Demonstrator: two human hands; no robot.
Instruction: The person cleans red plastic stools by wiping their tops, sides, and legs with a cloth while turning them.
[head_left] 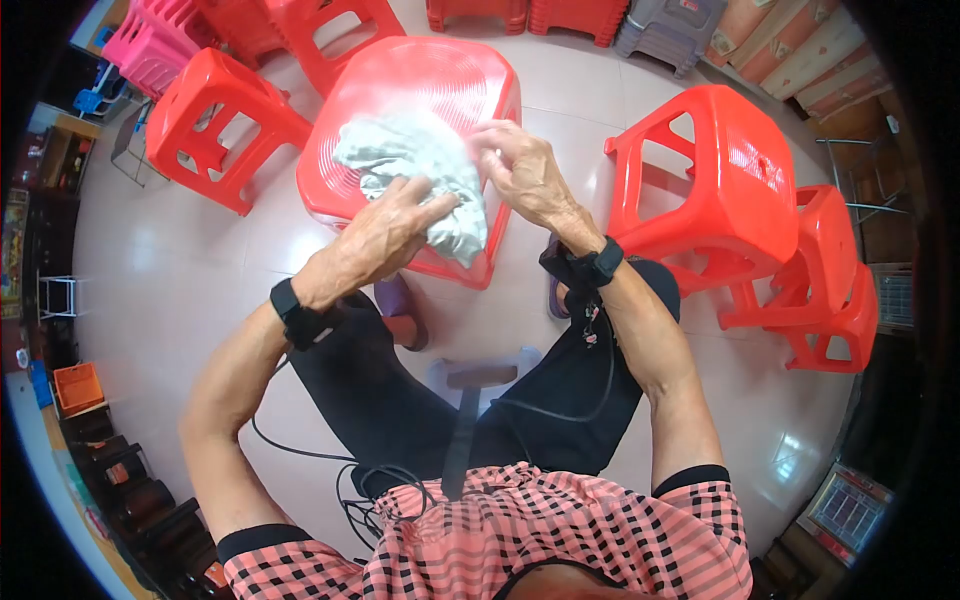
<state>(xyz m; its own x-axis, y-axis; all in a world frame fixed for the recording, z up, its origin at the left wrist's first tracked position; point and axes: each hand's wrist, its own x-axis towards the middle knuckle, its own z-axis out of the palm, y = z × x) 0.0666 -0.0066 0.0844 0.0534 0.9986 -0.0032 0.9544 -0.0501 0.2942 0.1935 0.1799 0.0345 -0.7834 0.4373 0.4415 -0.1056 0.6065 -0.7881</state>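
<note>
A pale, crumpled cloth (405,145) lies on the seat of a red plastic stool (440,75) in front of me, part of it hanging over the near edge. My left hand (395,225) has its fingers closed into the lower part of the cloth. At the seat's right edge is my right hand (525,175), close beside the cloth, its fingers curled together. Whatever those fingers hold, if anything, cannot be made out. Motion blurs the cloth's upper edge and the right fingertips.
More red stools stand at left (225,125) and right (700,180). Pink stools (155,45) and stacked grey stools (670,30) are at the back. A black cable (300,452) loops beside my left thigh, and a grey seat edge (485,370) shows between my legs.
</note>
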